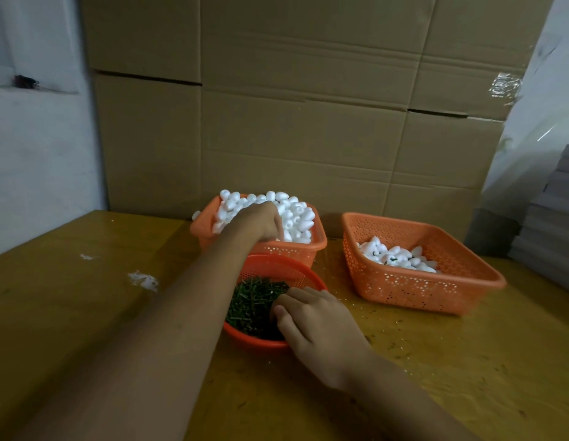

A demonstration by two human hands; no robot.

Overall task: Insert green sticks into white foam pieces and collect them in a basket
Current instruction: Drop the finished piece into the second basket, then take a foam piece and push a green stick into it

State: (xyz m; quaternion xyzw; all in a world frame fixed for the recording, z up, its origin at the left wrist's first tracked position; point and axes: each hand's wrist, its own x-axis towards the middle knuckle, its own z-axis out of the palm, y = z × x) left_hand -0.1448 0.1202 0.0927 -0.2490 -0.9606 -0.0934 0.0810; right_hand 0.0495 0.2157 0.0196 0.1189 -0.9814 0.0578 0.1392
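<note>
Big cardboard boxes (308,106) fill the upper frame behind the yellow-brown surface (69,297). At centre my left hand (260,221) is among the white foam pieces (295,214) and my right hand (311,316) is among the green sticks (254,300). The fingertips are hidden, so the grip I cannot tell. The basket (420,291) stands at the right.

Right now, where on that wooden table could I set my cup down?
Most room is on the yellow-brown wooden table left of the left hand, bare but for white scraps. Also in front of the part-filled orange square basket. The middle is crowded: round red basket of green sticks under the right hand, heaped orange basket of white foam pieces.
</note>
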